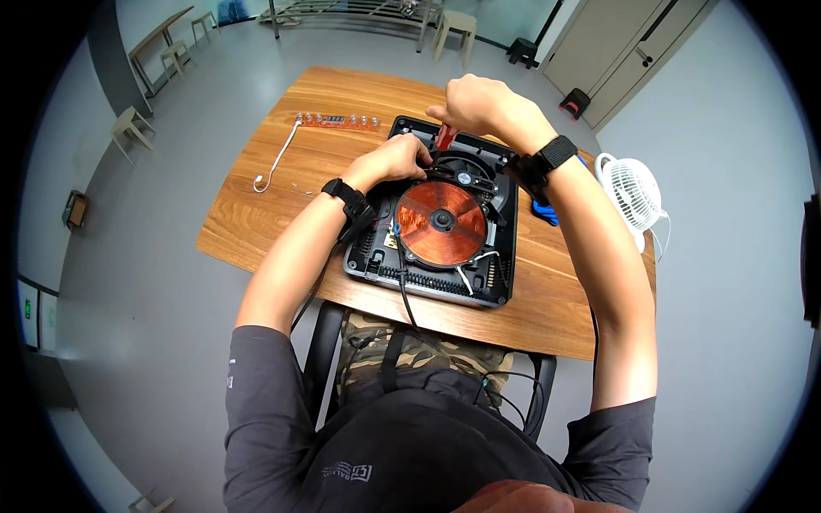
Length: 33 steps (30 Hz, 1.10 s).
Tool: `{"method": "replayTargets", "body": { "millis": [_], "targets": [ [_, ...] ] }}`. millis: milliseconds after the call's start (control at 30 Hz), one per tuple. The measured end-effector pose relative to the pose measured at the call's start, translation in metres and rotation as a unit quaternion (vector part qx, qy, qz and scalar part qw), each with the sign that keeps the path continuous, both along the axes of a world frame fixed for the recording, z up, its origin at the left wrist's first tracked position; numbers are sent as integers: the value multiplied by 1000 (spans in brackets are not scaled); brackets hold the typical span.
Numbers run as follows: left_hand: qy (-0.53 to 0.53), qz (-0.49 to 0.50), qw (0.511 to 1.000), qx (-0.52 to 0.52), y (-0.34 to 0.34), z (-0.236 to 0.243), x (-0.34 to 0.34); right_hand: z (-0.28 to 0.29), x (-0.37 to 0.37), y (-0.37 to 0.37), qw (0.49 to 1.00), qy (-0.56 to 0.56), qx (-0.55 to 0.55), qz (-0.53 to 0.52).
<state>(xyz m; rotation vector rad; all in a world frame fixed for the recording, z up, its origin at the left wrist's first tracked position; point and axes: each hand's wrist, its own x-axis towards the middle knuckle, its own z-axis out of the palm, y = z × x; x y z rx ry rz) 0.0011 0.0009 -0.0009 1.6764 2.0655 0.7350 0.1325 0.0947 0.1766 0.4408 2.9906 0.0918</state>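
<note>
An opened induction cooker base [500, 295] lies on the table, its black shell exposing a round copper coil [419, 224] and a black cooling fan [466, 162] beyond it. My right hand [483, 104] is closed around the red handle of a screwdriver [445, 137], held upright with its tip down by the fan. The tip itself is hidden. Beside the screwdriver, my left hand [398, 161] reaches in from the left with bent fingers at the fan's edge; what they pinch, if anything, cannot be made out.
A narrow red circuit board [336, 120] with a white cable [280, 158] lies at the table's far left. To the right are a blue coiled cable [545, 214] and a white fan [635, 195]. The wooden table [248, 218] stands before my lap; stools [456, 32] stand farther off.
</note>
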Motion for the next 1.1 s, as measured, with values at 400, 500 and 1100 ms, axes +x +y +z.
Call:
{"method": "replayTargets", "body": {
  "millis": [400,500,1100],
  "targets": [
    [-10,4,1000,-9,0,7,4,1,3,4,999,15,-52,7],
    [-10,3,1000,-17,-2,6,4,-7,3,10,994,59,50,78],
    [-4,2,1000,-20,-1,6,2,-3,11,11,999,37,19,34]
  ]
}}
